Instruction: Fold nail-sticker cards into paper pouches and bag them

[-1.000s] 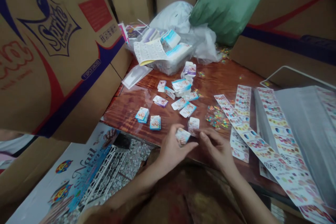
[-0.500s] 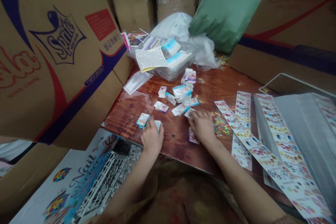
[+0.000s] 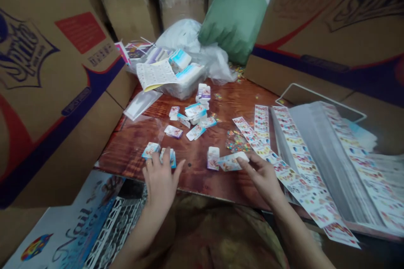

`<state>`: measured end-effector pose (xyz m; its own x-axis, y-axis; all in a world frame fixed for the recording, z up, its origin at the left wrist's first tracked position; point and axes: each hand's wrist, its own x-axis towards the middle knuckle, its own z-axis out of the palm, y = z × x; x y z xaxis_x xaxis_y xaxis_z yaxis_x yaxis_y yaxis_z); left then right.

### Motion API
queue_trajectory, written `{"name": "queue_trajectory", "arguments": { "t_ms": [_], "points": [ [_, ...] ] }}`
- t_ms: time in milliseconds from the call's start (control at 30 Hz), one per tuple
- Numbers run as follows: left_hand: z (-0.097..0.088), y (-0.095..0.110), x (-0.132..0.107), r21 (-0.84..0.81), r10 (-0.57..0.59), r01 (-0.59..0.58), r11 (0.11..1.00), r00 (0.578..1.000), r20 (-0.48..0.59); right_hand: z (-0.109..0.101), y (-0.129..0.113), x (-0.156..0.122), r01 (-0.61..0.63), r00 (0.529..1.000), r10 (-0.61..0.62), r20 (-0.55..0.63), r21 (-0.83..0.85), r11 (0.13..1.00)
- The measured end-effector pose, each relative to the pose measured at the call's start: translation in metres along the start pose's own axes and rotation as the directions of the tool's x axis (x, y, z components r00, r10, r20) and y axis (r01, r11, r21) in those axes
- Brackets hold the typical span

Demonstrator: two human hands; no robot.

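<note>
My left hand point(image 3: 160, 178) lies near the front edge of the wooden table point(image 3: 202, 176), fingers spread over two small blue-and-white packets point(image 3: 150, 150). My right hand point(image 3: 263, 174) pinches a flat little packet point(image 3: 232, 162) just above the table. A small upright white box point(image 3: 213, 158) stands between my hands. Several more small packets point(image 3: 195, 115) lie scattered at mid-table. Long strips of nail stickers point(image 3: 285, 164) run to the right of my right hand.
Large cardboard boxes point(image 3: 53, 88) wall in the left and right point(image 3: 331, 29). At the back sit a clear tub of packets point(image 3: 176, 80), a white plastic bag point(image 3: 189, 38) and a green sack point(image 3: 235, 17). A stack of clear sheets point(image 3: 328, 147) lies on the right.
My right hand lifted a flat packet from the pile and drew it back toward the front edge. My left hand stayed on the blue packets, fingers now spread. The view shifted right.
</note>
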<state>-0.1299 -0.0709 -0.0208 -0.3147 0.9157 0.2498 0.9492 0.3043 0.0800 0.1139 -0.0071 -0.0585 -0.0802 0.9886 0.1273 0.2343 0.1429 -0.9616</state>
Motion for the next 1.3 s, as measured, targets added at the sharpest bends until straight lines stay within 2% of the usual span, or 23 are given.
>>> {"name": "queue_trajectory", "arguments": {
  "t_ms": [67,133,167,233,267,333,367,433,500,567,633,700,800,867,933,1000,1067,1100,1167,1233,1300],
  "points": [
    [-0.002,0.012,-0.006,-0.244,0.142,-0.131,0.961,0.99,0.027,0.005,-0.011,-0.012,0.015,0.998,-0.017,0.056,0.038,0.999],
    [0.0,0.029,-0.012,-0.541,0.334,-0.228,0.809,0.937,0.103,0.011,-0.025,-0.02,0.06,0.984,-0.069,0.166,0.058,0.997],
    [0.003,0.038,-0.016,-0.667,0.404,-0.207,0.716,0.902,0.153,0.012,-0.031,-0.023,0.088,0.966,-0.098,0.237,0.051,0.995],
    [0.011,0.054,-0.021,-0.808,0.43,-0.046,0.587,0.864,0.263,0.008,-0.037,-0.022,0.147,0.932,-0.137,0.335,-0.005,0.989],
    [0.015,0.06,-0.023,-0.837,0.404,0.049,0.545,0.859,0.313,0.001,-0.036,-0.019,0.178,0.931,-0.145,0.334,-0.071,0.981],
    [0.021,0.067,-0.024,-0.868,0.345,0.205,0.453,0.857,0.383,-0.02,-0.023,-0.008,0.217,0.966,-0.157,0.207,-0.305,0.927],
    [0.023,0.068,-0.025,-0.88,0.33,0.269,0.391,0.852,0.407,-0.033,-0.013,-0.001,0.211,0.978,-0.182,0.107,-0.469,0.857],
    [0.023,0.068,-0.025,-0.879,0.325,0.407,0.249,0.82,0.472,-0.056,0.01,0.011,0.112,0.976,-0.215,-0.039,-0.755,0.646],
    [0.021,0.066,-0.025,-0.833,0.324,0.536,0.139,0.77,0.55,-0.071,0.03,0.018,0.062,0.983,-0.181,-0.028,-0.88,0.472],
    [0.019,0.066,-0.025,-0.785,0.31,0.617,0.053,0.737,0.6,-0.078,0.042,0.021,0.066,0.986,-0.168,-0.003,-0.912,0.405],
    [0.018,0.068,-0.025,-0.761,0.288,0.648,-0.043,0.737,0.611,-0.08,0.043,0.022,0.062,0.98,-0.197,-0.035,-0.881,0.469],
    [0.019,0.071,-0.023,-0.748,0.285,0.649,-0.139,0.75,0.597,-0.08,0.035,0.022,0.01,0.972,-0.189,-0.138,-0.783,0.622],
    [0.019,0.082,-0.019,-0.765,0.312,0.611,-0.206,0.781,0.54,-0.077,0.012,0.018,-0.061,0.966,-0.068,-0.249,-0.475,0.878],
    [0.017,0.094,-0.015,-0.789,0.31,0.575,-0.217,0.807,0.503,-0.069,-0.007,0.011,-0.027,0.969,-0.029,-0.247,-0.224,0.974],
    [0.014,0.108,-0.013,-0.795,0.289,0.547,-0.262,0.831,0.476,-0.054,-0.024,0.0,0.046,0.972,-0.055,-0.229,-0.042,0.998],
    [0.009,0.119,-0.011,-0.776,0.255,0.521,-0.356,0.853,0.455,-0.038,-0.037,-0.014,0.099,0.975,-0.087,-0.203,0.053,0.994],
    [0.003,0.125,-0.008,-0.774,0.214,0.481,-0.413,0.877,0.431,-0.028,-0.046,-0.026,0.131,0.978,-0.122,-0.168,0.047,0.99],
    [0.0,0.125,-0.007,-0.789,0.205,0.46,-0.407,0.888,0.412,-0.027,-0.048,-0.029,0.16,0.974,-0.16,-0.159,-0.01,0.987],
    [-0.007,0.121,-0.003,-0.844,0.242,0.426,-0.325,0.9,0.361,-0.031,-0.052,-0.032,0.251,0.949,-0.28,-0.141,-0.195,0.948],
    [-0.016,0.114,0.0,-0.897,0.345,0.391,-0.208,0.887,0.307,-0.039,-0.055,-0.029,0.34,0.924,-0.38,-0.053,-0.34,0.877],
    [-0.024,0.109,0.003,-0.928,0.421,0.347,-0.138,0.868,0.262,-0.045,-0.056,-0.024,0.39,0.918,-0.391,0.071,-0.348,0.853]
  ]
}}
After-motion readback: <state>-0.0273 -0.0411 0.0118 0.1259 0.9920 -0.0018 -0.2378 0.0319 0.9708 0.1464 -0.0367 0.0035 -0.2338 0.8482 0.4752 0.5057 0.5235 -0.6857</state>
